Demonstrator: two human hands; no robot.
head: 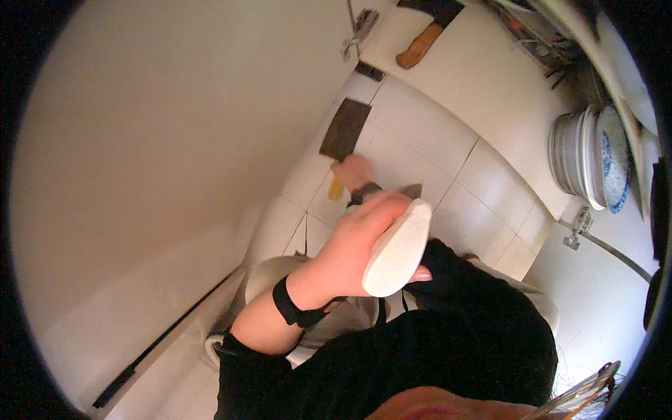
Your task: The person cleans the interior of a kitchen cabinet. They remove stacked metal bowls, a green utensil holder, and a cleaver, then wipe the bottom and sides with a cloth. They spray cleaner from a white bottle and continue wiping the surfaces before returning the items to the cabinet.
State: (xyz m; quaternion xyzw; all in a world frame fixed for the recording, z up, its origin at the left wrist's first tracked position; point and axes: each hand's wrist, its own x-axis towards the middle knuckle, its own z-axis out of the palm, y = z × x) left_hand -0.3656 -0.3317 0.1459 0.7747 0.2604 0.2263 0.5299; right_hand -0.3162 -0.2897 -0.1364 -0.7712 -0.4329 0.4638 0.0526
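My left hand (346, 241), a black band on its wrist, is raised near the camera and closed around a pale, smooth oval object (399, 249); what it is I cannot tell. Farther down, my right hand (356, 170) is blurred. Its fingers are closed around the yellow handle (336, 189) of a cleaver with a dark rectangular blade (345, 126). The right forearm is mostly hidden behind the left hand. A grey pointed thing (413, 190) pokes out beside the oval object, largely covered.
White tiles (409, 136) lie below the hands. On a beige ledge (488, 100) rests another cleaver with a wooden handle (420, 46). Stacked plates and a bowl (590, 157) stand at right, above a metal valve (579, 228). A pale wall (157, 131) closes the left side.
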